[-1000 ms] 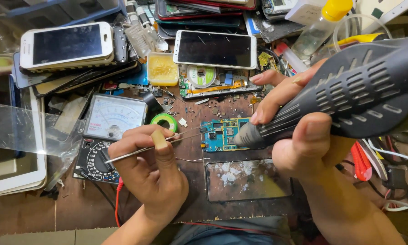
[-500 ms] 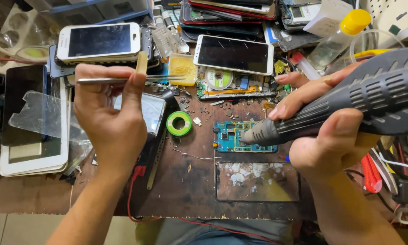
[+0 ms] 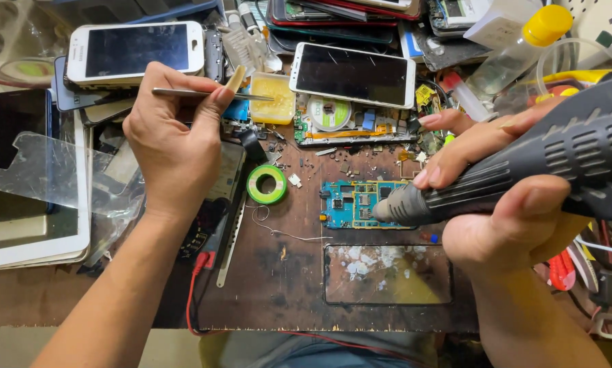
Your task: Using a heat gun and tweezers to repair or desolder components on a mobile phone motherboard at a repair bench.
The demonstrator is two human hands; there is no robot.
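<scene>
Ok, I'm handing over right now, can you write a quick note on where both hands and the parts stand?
Left hand holds metal tweezers, tips over the small yellow tray, away from the board.
Right hand grips the dark hot-air gun, nozzle aimed at the blue circuit board on the work mat.
Green solder reel lies left of the board.
Whether any chip is lifted: cannot tell.

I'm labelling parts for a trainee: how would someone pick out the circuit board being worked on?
On the dark brown work mat, look under the nozzle of the grey hot-air tool in the right hand. The circuit board lies flat there, above a cracked glass panel. It alone is bright blue with gold edging.
</scene>
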